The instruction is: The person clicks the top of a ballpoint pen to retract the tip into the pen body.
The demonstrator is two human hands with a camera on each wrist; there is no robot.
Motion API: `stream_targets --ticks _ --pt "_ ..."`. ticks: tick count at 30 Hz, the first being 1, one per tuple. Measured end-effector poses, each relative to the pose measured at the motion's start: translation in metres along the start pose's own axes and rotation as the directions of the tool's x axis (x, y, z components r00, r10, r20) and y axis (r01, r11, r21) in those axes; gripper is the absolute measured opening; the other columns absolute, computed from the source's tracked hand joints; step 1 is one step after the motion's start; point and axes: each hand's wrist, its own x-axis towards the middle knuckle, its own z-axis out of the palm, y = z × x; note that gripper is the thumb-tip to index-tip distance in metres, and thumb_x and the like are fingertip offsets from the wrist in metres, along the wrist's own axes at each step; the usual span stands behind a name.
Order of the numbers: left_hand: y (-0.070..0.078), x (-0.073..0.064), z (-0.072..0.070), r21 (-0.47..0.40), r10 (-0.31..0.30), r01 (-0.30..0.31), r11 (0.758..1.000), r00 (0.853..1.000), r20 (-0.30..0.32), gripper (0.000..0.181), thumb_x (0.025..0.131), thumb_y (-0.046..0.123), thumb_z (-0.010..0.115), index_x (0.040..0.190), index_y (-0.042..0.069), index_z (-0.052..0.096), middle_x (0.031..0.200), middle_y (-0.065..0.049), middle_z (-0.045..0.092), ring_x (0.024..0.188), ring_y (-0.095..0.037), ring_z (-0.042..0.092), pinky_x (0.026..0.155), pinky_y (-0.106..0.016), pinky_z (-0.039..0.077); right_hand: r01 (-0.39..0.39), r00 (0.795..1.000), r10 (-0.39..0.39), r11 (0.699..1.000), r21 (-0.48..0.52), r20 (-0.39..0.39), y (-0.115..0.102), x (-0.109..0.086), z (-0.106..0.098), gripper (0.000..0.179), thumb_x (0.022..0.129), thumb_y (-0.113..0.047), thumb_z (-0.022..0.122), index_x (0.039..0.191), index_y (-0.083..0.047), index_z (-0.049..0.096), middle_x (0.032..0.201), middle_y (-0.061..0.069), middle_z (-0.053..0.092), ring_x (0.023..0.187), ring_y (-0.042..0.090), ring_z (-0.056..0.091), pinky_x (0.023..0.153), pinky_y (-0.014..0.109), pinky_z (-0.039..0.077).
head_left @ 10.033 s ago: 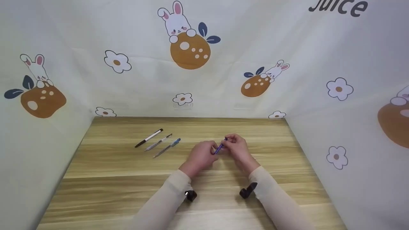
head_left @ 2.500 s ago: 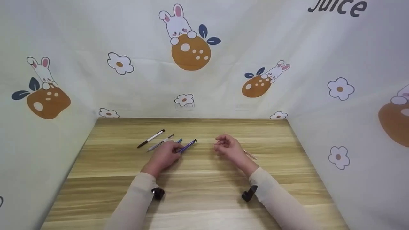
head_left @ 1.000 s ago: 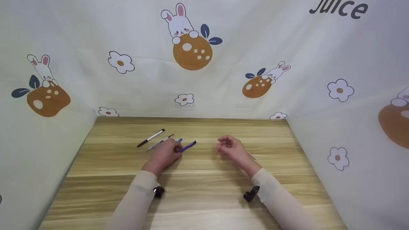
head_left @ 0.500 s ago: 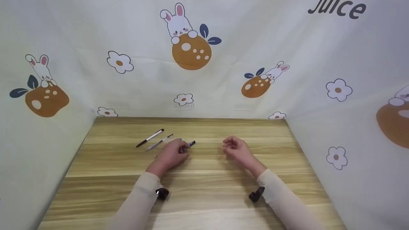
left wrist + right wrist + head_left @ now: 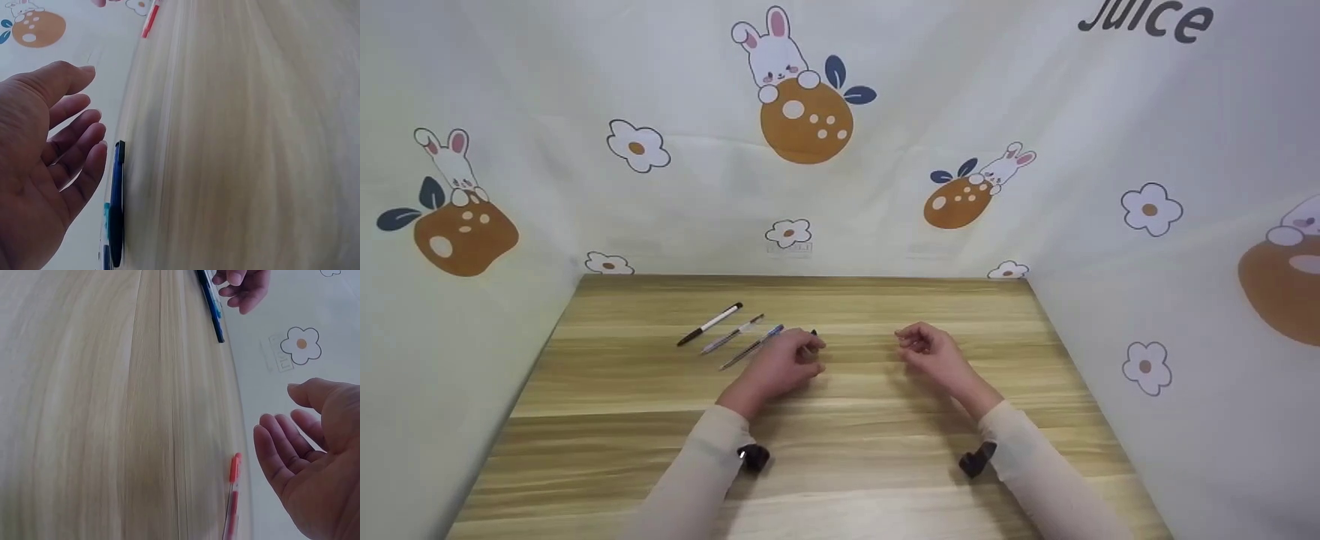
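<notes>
My left hand (image 5: 780, 365) hovers with fingers loosely bent and nothing in its grasp, beside a dark blue pen (image 5: 116, 202). In the head view that hand hides most of this pen, leaving only its black end in sight. To its left lie a clear pen with a blue end (image 5: 751, 347), another clear pen (image 5: 733, 334) and a white pen with black ends (image 5: 709, 324), all slanting alike. My right hand (image 5: 945, 360) is empty too, its fingers relaxed. A red clear pen (image 5: 232, 503) lies near it, hidden from the head view.
The wooden table (image 5: 840, 465) ends at the back and sides against a pale cloth (image 5: 697, 202) printed with rabbits, oranges and flowers. Each sleeve carries a small black camera, one on the left wrist (image 5: 754, 457) and one on the right wrist (image 5: 977, 459).
Ten seconds ago both hands held the blue pen; my left hand then set it down beside the other pens and let go. Both hands have since shifted slightly right.
</notes>
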Motion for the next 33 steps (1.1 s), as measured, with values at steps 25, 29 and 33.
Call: stream_targets --ticks 25,29,33 --pt "0.013 0.007 0.018 -0.093 0.033 -0.026 0.995 0.997 0.074 0.035 0.099 0.014 0.083 0.13 0.001 0.074 0.121 -0.012 0.072 0.112 -0.027 0.068 0.101 -0.049 0.057 -0.003 1.0 -0.005 0.954 -0.299 -0.025 0.017 -0.017 -0.039 0.035 0.098 0.008 0.077 0.132 0.007 0.068 0.118 0.021 0.07 0.107 0.032 0.07 0.094 0.042 0.059" --pt "0.012 0.007 0.018 -0.089 0.034 -0.027 0.996 0.997 0.076 0.034 0.099 0.013 0.083 0.129 0.0 0.075 0.118 -0.01 0.072 0.11 -0.026 0.068 0.099 -0.048 0.058 0.022 1.0 -0.021 0.934 -0.357 0.007 0.023 -0.016 -0.041 0.039 0.096 0.008 0.078 0.134 0.006 0.069 0.118 0.02 0.069 0.111 0.033 0.067 0.097 0.047 0.058" --pt "0.01 0.007 0.017 -0.089 0.031 -0.024 0.996 0.997 0.077 0.034 0.098 0.012 0.083 0.129 0.0 0.075 0.118 -0.009 0.072 0.108 -0.025 0.068 0.098 -0.047 0.058 0.023 1.0 -0.017 0.921 -0.389 0.02 0.03 -0.014 -0.044 0.042 0.096 0.008 0.078 0.137 0.006 0.07 0.117 0.017 0.069 0.111 0.031 0.066 0.099 0.049 0.057"
